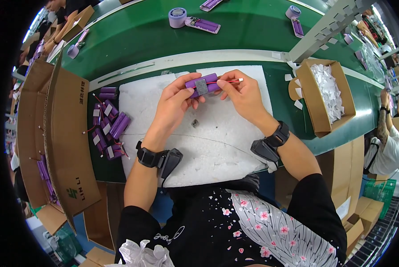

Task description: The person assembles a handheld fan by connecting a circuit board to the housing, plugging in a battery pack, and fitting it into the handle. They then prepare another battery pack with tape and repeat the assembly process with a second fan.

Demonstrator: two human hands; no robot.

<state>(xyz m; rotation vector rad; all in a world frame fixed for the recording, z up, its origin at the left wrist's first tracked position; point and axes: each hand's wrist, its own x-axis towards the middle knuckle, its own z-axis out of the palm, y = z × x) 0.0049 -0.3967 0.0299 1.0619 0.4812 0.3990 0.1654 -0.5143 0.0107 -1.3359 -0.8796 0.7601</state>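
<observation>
Between my hands, over a white foam sheet (181, 147), is a purple battery pack (212, 79) of joined cylindrical cells. A grey square pad (201, 86) sits across its middle. My left hand (176, 95) grips the pack's left end, with the thumb in front and the fingers behind. At the right end, my right hand (240, 92) pinches the red wire lead, which ends in a small white connector (241, 80). How far the right fingers also hold the pack is partly hidden. Left of the foam lies a pile of similar purple packs (119, 125), some with white patches and leads.
A tall cardboard box (70, 147) stands at the left, with purple packs inside. At the right, an open carton (317, 111) holds white paper scraps. Beyond the pale rail (186, 58), purple handheld devices (203, 25) lie on the green belt. Other people work at both sides.
</observation>
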